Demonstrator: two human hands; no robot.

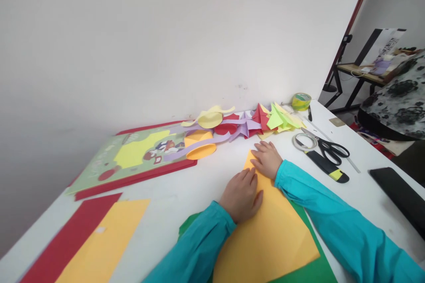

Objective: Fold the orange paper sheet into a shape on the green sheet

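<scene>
A large orange sheet of paper (268, 234) lies on the table in front of me, folded to a narrow tip at its far end. My left hand (241, 196) rests on its left edge, palm down, with the thumb apart from the fingers. Close by, my right hand (266, 160) lies over the narrow tip, its fingers stretched out on the paper. What is under both palms is hidden. Beneath the orange sheet, green paper (307, 269) shows at the right and also near my left sleeve.
Black-handled scissors (333, 152), a tape roll (304, 141) and a utility knife (327, 166) lie to the right, near a black case (398, 199). Folded paper shapes (259, 119) and a green picture board (133, 154) line the wall. Red paper strips (73, 234) lie left.
</scene>
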